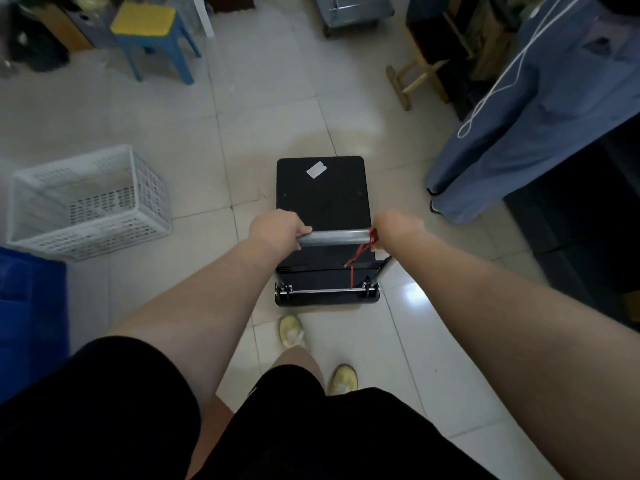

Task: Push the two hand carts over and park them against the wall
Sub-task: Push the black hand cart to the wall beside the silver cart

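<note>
A pale tiled floor (263, 109) with thin grout lines carries everything, glossy enough to show a bright glare patch near the right. A black hand cart (320, 199) stands on it at centre, a white perforated crate (90, 202) rests to the left near a blue bin (31, 317), and a blue stool with a yellow seat (152, 36) stands farther back. A second cart (356, 12) sits at the far edge, a wooden stool (415, 77) at the right, and two pale shoes (291, 330) are planted just behind the black cart.

I have the cart (320, 195) mid-floor, a crate (86, 202) to its left, a stool (152, 32) beyond, and a second cart (353, 10) at the floor's far edge.
</note>
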Demonstrator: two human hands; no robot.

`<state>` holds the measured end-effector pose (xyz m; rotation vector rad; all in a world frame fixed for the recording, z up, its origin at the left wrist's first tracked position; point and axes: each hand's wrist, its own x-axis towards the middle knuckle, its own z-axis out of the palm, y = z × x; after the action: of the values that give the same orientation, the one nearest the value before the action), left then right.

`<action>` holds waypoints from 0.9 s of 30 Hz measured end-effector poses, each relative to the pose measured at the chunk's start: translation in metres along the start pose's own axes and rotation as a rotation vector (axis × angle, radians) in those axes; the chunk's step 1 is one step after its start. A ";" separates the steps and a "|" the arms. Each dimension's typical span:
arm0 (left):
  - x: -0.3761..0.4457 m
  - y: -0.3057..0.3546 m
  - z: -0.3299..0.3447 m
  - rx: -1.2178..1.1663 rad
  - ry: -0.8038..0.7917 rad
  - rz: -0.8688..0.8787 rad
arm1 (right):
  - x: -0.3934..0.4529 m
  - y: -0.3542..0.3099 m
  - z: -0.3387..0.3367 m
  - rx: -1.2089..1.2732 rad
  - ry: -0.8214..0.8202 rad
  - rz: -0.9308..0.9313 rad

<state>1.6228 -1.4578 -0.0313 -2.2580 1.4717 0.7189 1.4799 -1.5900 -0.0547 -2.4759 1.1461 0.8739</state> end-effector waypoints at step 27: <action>0.398 -0.172 -0.274 -0.120 0.062 -0.118 | 0.410 -0.024 -0.333 -0.027 0.024 -0.056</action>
<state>1.9736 -1.8318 -0.0397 -2.4548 1.3412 0.7247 1.8406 -1.9769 -0.0522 -2.5339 1.0740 0.8514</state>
